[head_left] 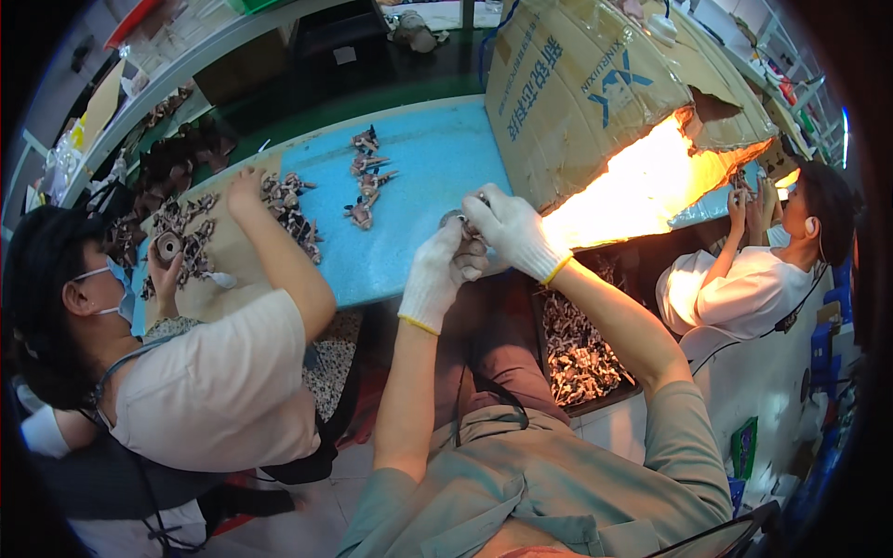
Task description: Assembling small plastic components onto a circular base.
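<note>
White knit gloves with yellow cuffs cover both my hands, which meet over the near edge of a blue work mat (437, 158). Closed fingers of my left hand (435, 277) grip a small grey-brown figurine-like piece (459, 219). My right hand (510, 229) is closed at the top of the same piece, fingertips pressed against it. Gloves cover most of it, so its exact kind stays unclear. Farther left on the mat, several similar small brown figurine pieces (367, 177) lie in a row.
A large cardboard box (586, 93) stands right of the mat, brightly lit inside. Below it sits a bin (581, 344) full of small brown parts. At left, a masked co-worker (205, 381) handles a round part beside heaped pieces (293, 209). Another person (744, 279) works at right.
</note>
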